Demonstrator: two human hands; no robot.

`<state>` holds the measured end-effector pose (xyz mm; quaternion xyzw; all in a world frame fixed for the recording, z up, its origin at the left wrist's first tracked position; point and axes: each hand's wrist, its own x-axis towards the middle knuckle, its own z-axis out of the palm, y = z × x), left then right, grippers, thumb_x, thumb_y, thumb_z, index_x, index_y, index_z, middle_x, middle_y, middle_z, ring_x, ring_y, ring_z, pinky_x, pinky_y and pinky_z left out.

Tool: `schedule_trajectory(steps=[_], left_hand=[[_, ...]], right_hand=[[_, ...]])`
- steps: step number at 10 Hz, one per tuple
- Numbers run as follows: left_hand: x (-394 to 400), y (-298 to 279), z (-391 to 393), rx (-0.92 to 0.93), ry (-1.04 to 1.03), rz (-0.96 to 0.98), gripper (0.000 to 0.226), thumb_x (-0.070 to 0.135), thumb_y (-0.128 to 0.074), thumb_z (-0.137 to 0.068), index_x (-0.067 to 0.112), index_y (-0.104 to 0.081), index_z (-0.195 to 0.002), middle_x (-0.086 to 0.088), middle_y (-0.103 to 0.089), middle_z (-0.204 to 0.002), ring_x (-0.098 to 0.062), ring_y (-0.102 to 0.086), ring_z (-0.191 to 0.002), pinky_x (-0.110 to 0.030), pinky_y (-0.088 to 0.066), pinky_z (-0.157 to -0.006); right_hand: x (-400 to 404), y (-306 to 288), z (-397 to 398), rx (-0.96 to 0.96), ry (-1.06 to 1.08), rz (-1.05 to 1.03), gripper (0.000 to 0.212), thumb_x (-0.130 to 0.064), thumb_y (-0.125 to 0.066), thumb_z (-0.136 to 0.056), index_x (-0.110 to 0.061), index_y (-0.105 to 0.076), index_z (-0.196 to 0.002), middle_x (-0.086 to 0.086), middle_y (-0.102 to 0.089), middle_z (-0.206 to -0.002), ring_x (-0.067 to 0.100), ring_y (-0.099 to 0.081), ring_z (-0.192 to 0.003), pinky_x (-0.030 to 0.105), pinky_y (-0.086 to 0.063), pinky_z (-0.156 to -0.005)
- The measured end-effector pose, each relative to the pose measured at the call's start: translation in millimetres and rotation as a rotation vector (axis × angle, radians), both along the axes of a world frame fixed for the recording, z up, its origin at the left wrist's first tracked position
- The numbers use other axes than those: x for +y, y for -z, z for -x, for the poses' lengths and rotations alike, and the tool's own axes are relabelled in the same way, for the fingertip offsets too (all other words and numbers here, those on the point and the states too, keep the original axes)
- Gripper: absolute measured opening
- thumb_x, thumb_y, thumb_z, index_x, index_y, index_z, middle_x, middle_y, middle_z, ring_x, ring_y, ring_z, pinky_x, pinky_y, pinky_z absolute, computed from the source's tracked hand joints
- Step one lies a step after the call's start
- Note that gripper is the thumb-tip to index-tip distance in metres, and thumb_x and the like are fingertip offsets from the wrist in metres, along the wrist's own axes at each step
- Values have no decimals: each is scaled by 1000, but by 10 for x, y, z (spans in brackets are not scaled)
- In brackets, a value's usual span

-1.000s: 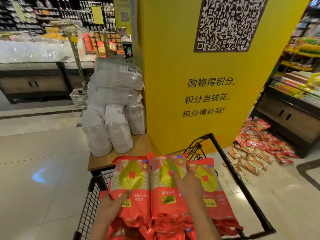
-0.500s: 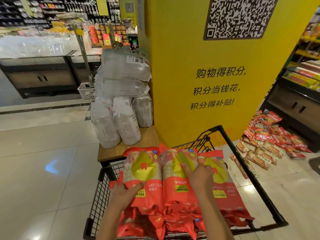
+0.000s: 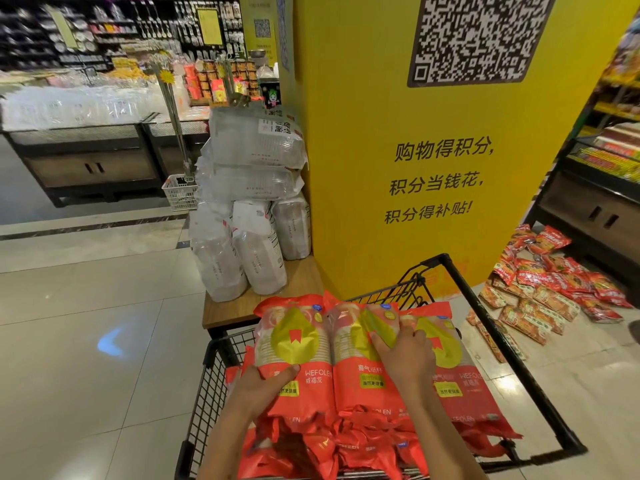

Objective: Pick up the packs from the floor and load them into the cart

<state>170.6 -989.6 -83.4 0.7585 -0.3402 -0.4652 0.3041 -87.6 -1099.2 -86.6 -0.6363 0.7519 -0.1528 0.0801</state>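
Loading under way: three red packs [image 3: 349,362] lie side by side atop the wire cart [image 3: 512,368], long axes running away from the person, tops toward the yellow pillar [image 3: 363,168]. The left hand [image 3: 266,386] grips the left pack's edge; the right hand [image 3: 408,355] presses spread on top. Next, likely, more from the floor pile [image 3: 554,289].

Bright overhead store light; glare patch on floor tiles [image 3: 110,341]; fisheye bending at edges; far shelves [image 3: 86,32] soft.
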Motion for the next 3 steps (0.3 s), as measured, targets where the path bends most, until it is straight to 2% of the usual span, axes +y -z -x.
schedule_trajectory(steps=[1, 2, 3], left_hand=[[12, -88, -9, -56, 22, -10, 90, 77, -79, -54, 18, -57, -118, 3, -72, -101, -13, -71, -87, -26, -57, -70], [-17, -265, -15, -217, 32, -7, 74, 69, -68, -78, 13, -52, -123, 0, -65, -108, -14, -65, -95, -26, -52, -73], [-137, -346, -84, -454, 16, 188, 87, 82, -50, -74, 19, -55, -134, -6, -58, -132, -27, -54, -124, -42, -48, -100]], right_hand=[[-18, 9, 53, -28, -3, 14, 72, -69, -60, -85, -4, -66, -114, 14, -67, -104, 31, -64, -99, 39, -54, -74], [-28, -43, 91, -42, -29, -29, 62, -63, -58, -89, -7, -63, -115, 11, -66, -107, 29, -64, -102, 37, -52, -75], [-89, -73, 138, -171, -80, -12, 51, -50, -57, -94, -5, -60, -117, 12, -66, -107, 31, -64, -100, 36, -50, -74]])
